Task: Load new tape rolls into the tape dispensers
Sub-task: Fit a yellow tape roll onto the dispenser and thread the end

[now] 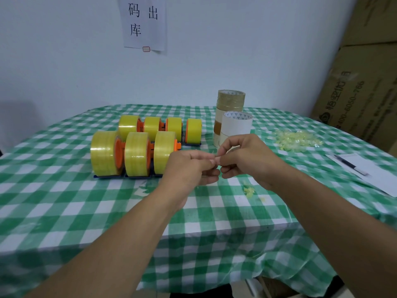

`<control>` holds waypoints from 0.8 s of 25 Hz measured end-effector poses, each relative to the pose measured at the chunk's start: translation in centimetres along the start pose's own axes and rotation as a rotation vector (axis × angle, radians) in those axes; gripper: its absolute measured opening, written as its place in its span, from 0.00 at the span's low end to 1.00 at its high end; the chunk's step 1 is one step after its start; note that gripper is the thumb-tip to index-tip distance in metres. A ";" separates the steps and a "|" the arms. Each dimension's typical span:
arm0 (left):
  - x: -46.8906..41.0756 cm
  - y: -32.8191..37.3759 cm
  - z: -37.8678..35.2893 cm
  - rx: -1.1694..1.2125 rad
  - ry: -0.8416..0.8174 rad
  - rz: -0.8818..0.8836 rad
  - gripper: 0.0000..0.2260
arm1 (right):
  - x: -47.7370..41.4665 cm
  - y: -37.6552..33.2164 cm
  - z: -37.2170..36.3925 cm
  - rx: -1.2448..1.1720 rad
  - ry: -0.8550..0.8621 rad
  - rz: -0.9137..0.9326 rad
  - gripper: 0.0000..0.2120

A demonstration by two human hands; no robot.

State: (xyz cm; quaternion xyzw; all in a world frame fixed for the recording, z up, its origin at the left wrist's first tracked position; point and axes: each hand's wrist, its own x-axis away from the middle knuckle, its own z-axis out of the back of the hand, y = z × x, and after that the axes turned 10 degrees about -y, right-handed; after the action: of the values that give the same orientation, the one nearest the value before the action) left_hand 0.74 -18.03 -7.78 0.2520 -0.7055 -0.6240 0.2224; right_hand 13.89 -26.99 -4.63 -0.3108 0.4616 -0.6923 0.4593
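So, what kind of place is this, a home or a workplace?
Probably a warehouse or packing room: large printed cardboard cartons are stacked at the right, a paper sign with stock-dispatch characters hangs on the wall, and seven loaded tape dispensers sit on the checked table.

Bare cloth covers the near half of the counter (64, 211), giving a hand free passage from the front and the left edge. Two close rows of loaded dispensers (137, 154) block the left-centre. A stack of tape rolls and cores (231, 104) stands behind the middle. To the right, a scrap pile (297, 139), paper (373, 175) and pen (350, 165) take the room.
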 end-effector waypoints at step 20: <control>0.2 -0.1 0.3 0.051 -0.055 -0.019 0.05 | 0.4 0.4 0.4 0.131 0.013 0.121 0.04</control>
State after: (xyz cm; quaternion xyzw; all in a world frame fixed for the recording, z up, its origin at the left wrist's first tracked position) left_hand 0.37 -17.95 -7.97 0.2469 -0.7246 -0.6146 0.1905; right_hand 14.21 -27.52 -4.86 -0.2471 0.4363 -0.6940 0.5167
